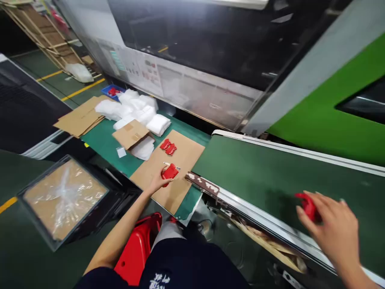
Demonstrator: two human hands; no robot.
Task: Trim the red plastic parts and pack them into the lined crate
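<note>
My left hand (158,181) reaches out to a flat cardboard sheet (180,160) on the green table and holds a red plastic part (170,171) against it. Two more red parts (168,146) lie further back on the same sheet. My right hand (332,228) is over the dark green conveyor belt (264,176) at the right, fingers closed around another red plastic part (307,205). A small white and metal tool (171,165) lies just beyond the left hand.
Stacks of white bags (141,110) and flattened cardboard (81,118) lie at the back of the table, with a blue bin (112,91) of red parts. A plastic-lined box (63,198) stands at the lower left. I sit on a red stool (136,249). Green machine housing (327,112) rises behind the belt.
</note>
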